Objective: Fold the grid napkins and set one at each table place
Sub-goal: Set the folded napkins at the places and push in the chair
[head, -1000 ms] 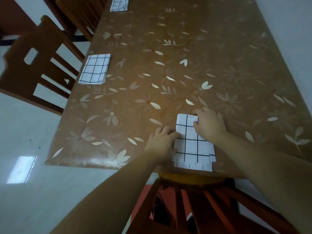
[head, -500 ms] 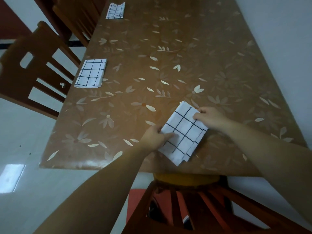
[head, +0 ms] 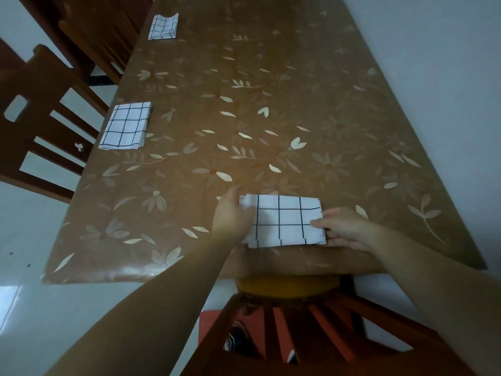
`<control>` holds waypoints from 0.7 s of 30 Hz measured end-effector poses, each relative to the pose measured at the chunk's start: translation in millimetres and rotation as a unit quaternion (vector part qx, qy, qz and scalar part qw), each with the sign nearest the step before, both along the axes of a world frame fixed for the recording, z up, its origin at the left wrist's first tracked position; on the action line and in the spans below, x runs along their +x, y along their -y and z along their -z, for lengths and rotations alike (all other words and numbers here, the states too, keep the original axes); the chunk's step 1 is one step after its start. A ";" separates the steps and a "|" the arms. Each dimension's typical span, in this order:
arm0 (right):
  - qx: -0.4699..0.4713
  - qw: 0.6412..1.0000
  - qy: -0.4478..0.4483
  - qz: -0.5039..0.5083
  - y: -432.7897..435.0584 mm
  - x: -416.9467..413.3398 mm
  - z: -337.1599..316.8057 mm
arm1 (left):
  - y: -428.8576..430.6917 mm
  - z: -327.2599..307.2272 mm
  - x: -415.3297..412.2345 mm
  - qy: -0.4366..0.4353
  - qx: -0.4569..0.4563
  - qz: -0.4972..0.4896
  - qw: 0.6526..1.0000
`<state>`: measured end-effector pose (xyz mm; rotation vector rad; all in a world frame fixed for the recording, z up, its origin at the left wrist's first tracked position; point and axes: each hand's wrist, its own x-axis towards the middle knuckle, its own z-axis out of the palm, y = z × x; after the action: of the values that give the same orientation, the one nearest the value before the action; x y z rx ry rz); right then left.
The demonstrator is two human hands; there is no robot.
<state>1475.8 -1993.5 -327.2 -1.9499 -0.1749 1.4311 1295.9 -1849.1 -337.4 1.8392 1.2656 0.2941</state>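
A folded napkin (head: 284,222) of white cloth with a thin dark grid lies flat as a wide rectangle at lower centre, near the front edge of a glossy brown table (head: 271,85) patterned with pale leaves. The left hand (head: 231,217) curls round its left end; the right hand (head: 344,229), forearm reaching in from the lower right, pinches its right end. Two more folded napkins (head: 126,126) (head: 163,26) lie along the table's left edge, beside a slatted wooden chair (head: 40,118).
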 end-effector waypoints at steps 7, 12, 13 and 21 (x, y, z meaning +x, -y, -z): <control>-0.070 0.962 0.232 -0.128 9.9 -7.2 5.6 | 22.7 11.9 1.9 -0.243 0.161 0.394 0.872; -0.021 0.758 0.540 -0.366 14.6 -23.3 15.0 | 18.7 20.3 8.0 -0.273 0.179 0.407 0.853; -0.023 0.739 0.541 -0.401 13.7 -27.8 18.1 | 16.6 20.5 9.3 -0.275 0.176 0.409 0.852; -0.077 0.703 0.519 -0.480 18.5 -10.6 43.3 | 7.2 27.9 5.1 -0.294 0.164 0.392 0.856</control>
<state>1465.2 -2012.0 -370.5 -2.7471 -1.8577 0.5795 1301.0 -1856.4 -365.3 2.6950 0.7288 -0.5809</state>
